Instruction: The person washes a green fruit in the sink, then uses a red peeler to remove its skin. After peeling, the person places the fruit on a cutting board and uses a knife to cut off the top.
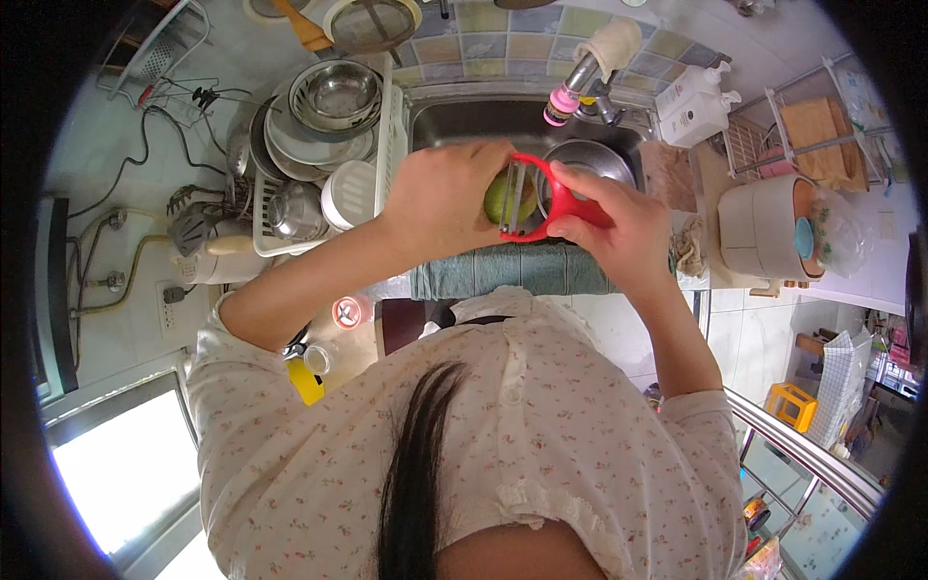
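Note:
My left hand is wrapped around a round green fruit or vegetable, whose far side the hand hides. In my right hand is a red Y-shaped peeler, gripped by its handle between thumb and fingers. The peeler's metal blade lies across the front of the green piece; whether it touches the skin I cannot tell. Both hands are over the near part of a stainless steel sink. Behind the peeler, a round metal basin sits in the sink.
A faucet with a pink filter reaches over the sink. To the left stands a white dish rack with stacked bowls. White pump bottles and a beige bin are on the right. A green towel covers the front edge.

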### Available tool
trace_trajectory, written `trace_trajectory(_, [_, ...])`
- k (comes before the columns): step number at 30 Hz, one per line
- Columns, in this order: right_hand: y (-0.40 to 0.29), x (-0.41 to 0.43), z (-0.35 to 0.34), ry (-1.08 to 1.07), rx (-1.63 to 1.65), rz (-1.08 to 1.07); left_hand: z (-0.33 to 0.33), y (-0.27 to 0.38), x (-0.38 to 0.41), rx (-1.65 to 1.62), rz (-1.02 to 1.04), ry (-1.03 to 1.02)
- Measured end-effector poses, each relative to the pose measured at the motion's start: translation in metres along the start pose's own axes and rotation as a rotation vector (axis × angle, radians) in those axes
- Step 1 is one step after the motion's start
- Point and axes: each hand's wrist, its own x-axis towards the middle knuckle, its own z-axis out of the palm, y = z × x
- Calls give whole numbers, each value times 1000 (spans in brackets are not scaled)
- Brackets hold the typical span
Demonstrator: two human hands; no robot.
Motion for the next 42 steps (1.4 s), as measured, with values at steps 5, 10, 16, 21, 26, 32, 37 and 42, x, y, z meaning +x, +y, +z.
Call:
trace_trajectory(5, [24,-13,-7,-76,-213,146,-7,-3,-2,-29,-49,111])
trace_trajectory(10, [61,-27,-13,-111,-197,502,-7,-10,1,58,-44,153])
trace_trajectory(16, [2,0,5,78,167,220,0,-8,1,211,-43,137])
trace_trajectory(21, [-15,6,14,30,72,222,2,-6,3,290,-79,53])
trace_trajectory(26, [-8,0,20,95,-41,147,9,-12,-3,204,-99,92])
trace_trajectory(32, [34,-21,8,-56,-111,520,-8,-21,1,173,-90,131])
trace_trajectory(37, [10,1,15,98,53,114,-3,-19,0,120,-53,78])
trace_trajectory(42, [-7,16,10,-43,285,259,-3,-14,2,120,33,133])
